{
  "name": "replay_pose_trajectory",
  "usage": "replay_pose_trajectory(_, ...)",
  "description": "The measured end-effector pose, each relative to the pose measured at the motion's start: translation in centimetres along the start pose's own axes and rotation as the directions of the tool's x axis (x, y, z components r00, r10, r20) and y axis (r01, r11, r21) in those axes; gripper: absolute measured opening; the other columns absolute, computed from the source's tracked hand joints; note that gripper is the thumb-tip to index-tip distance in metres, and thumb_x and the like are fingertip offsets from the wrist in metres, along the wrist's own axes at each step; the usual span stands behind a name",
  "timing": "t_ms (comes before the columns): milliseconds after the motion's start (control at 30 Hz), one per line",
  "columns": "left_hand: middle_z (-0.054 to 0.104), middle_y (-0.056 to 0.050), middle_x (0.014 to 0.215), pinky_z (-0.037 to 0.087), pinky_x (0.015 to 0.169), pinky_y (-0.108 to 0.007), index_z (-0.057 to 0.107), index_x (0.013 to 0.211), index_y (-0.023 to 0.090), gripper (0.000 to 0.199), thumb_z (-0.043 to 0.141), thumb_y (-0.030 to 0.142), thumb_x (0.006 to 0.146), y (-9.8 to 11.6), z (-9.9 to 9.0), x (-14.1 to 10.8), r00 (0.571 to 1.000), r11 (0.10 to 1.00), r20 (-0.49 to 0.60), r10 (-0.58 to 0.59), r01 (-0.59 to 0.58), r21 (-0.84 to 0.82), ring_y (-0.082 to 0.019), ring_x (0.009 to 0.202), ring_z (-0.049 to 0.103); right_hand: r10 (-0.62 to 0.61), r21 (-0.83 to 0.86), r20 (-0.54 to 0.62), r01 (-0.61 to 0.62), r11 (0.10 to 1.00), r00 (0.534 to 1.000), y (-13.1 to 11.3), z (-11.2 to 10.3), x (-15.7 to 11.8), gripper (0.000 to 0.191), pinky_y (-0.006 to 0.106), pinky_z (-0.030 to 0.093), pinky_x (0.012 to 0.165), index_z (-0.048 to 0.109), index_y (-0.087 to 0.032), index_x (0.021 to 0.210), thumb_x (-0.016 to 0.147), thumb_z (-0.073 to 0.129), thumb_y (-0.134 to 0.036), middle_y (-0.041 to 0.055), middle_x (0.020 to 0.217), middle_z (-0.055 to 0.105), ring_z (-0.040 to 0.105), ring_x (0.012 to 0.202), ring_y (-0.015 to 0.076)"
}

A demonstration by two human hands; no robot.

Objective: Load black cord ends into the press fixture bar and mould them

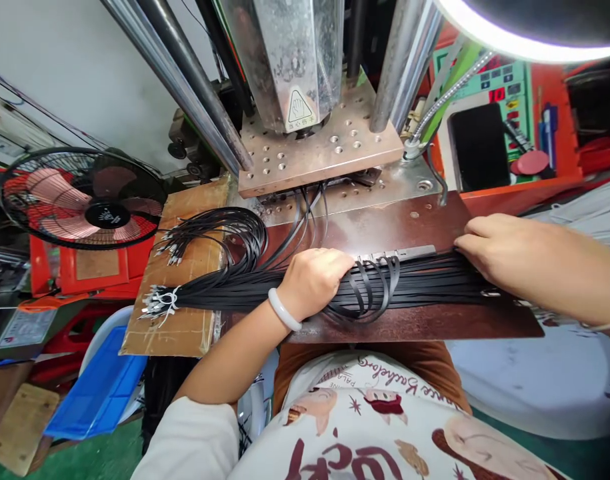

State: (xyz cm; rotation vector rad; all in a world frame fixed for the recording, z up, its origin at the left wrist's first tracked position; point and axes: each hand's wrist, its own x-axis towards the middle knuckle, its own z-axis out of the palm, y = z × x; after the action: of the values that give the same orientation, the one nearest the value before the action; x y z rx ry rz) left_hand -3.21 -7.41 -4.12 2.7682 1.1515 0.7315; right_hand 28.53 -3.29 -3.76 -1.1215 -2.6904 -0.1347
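Palm down over the middle of the bench, my left hand (312, 280) is closed around the left end of a slotted metal bar (417, 253). Several flat black cables (367, 293) loop out of this bar toward me. My right hand (489, 247) is closed, with its fingertips pinched at the right of the bar, above the bundle's right end; what they pinch is hidden. A long bundle of black cables (255, 293) lies under my left hand, its left end tied with a white tie (171, 301) near silvery connectors.
Behind my hands stands a press with a drilled plate (319, 157) and a hand-warning label (301, 110). More cables (245, 230) curl on cardboard (185, 337) at the left. A fan (85, 200) is farther left. A black phone (479, 147) lies right, below a ring lamp (529, 50).
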Motion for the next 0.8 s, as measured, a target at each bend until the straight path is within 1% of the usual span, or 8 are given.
replay_pose_trajectory(67,0.073,-0.009,0.089,0.057,0.074,-0.034,0.068,0.088,0.013,0.024,0.044,0.011,0.091,0.2,0.1,0.3,0.997,0.999,0.073,0.002,-0.005,0.05,-0.021,0.081,0.069,-0.01,-0.099,-0.021,0.008,0.995,1.0,-1.1,-0.8,0.5,0.02,0.036,0.039,0.053,0.054,-0.023,0.063,0.076,0.044,-0.011,0.0088,0.066,0.056,0.054,0.06,0.0224)
replay_pose_trajectory(100,0.073,-0.008,0.089,0.057,0.075,-0.035,0.068,0.088,0.013,0.024,0.045,0.011,0.091,0.1,0.2,0.4,0.996,0.999,0.094,-0.007,0.002,0.046,-0.021,0.081,0.069,-0.009,-0.082,-0.061,0.004,0.997,0.998,-1.7,-1.1,0.7,0.02,0.036,0.042,0.055,0.056,-0.022,0.068,0.079,0.043,-0.012,0.0097,0.07,0.058,0.056,0.063,0.0229)
replay_pose_trajectory(200,0.073,-0.007,0.092,0.058,0.082,-0.034,0.068,0.096,0.014,0.02,0.05,0.01,0.089,-0.5,0.4,0.4,0.997,0.994,0.055,-0.057,0.062,-0.092,-0.019,0.086,0.069,0.17,0.279,-0.229,-0.103,0.955,0.958,-3.4,-1.1,1.5,0.014,0.032,0.051,0.069,0.064,-0.02,0.089,0.087,0.05,-0.02,0.0058,0.085,0.068,0.065,0.076,0.0196)
replay_pose_trajectory(300,0.068,-0.01,0.115,0.054,0.097,-0.035,0.062,0.116,0.015,0.029,0.052,0.011,0.09,-1.3,0.1,0.0,0.991,0.964,-0.089,-0.097,0.071,-0.258,-0.019,0.108,0.064,0.276,0.519,-0.219,-0.128,0.845,0.936,-4.3,-0.2,1.9,0.011,0.026,0.053,0.07,0.068,-0.021,0.09,0.086,0.057,-0.022,-0.0009,0.084,0.072,0.067,0.072,0.0139)
replay_pose_trajectory(400,0.056,-0.015,0.133,0.052,0.101,-0.038,0.057,0.122,0.016,0.033,0.052,0.011,0.09,-1.6,-0.7,-0.4,0.949,0.956,-0.283,-0.141,0.057,-0.286,-0.021,0.123,0.056,0.248,0.491,-0.224,-0.111,0.864,0.942,-4.6,0.6,2.1,0.012,0.024,0.054,0.069,0.07,-0.019,0.085,0.085,0.058,-0.02,-0.0007,0.081,0.073,0.068,0.071,0.0133)
replay_pose_trajectory(500,0.057,-0.014,0.129,0.058,0.089,-0.031,0.057,0.12,0.016,0.03,0.052,0.01,0.09,-1.7,-1.1,-0.6,0.894,0.954,-0.401,-0.202,0.086,-0.288,-0.019,0.116,0.059,0.21,0.425,-0.238,-0.093,0.9,0.948,-4.6,0.8,2.3,0.014,0.024,0.054,0.067,0.07,-0.017,0.084,0.086,0.057,-0.018,0.0002,0.079,0.073,0.068,0.068,0.0134)
replay_pose_trajectory(667,0.06,-0.013,0.125,0.058,0.09,-0.033,0.057,0.117,0.017,0.026,0.051,0.013,0.092,-1.7,-1.1,-0.5,0.906,0.963,-0.377,-0.193,0.101,-0.251,-0.02,0.114,0.061,0.111,0.316,-0.286,-0.015,0.949,0.952,-4.9,1.0,2.5,0.016,0.027,0.056,0.072,0.069,-0.015,0.085,0.088,0.053,-0.015,0.0033,0.082,0.074,0.07,0.073,0.0157)
replay_pose_trajectory(800,0.061,-0.013,0.124,0.058,0.093,-0.034,0.058,0.117,0.016,0.027,0.052,0.012,0.091,-1.8,-1.1,-0.6,0.907,0.961,-0.38,-0.183,0.082,-0.265,-0.02,0.115,0.061,0.215,0.359,-0.328,-0.09,0.929,0.92,-5.1,1.2,2.3,0.012,0.026,0.057,0.073,0.069,-0.018,0.086,0.088,0.057,-0.016,0.002,0.083,0.074,0.07,0.072,0.0151)
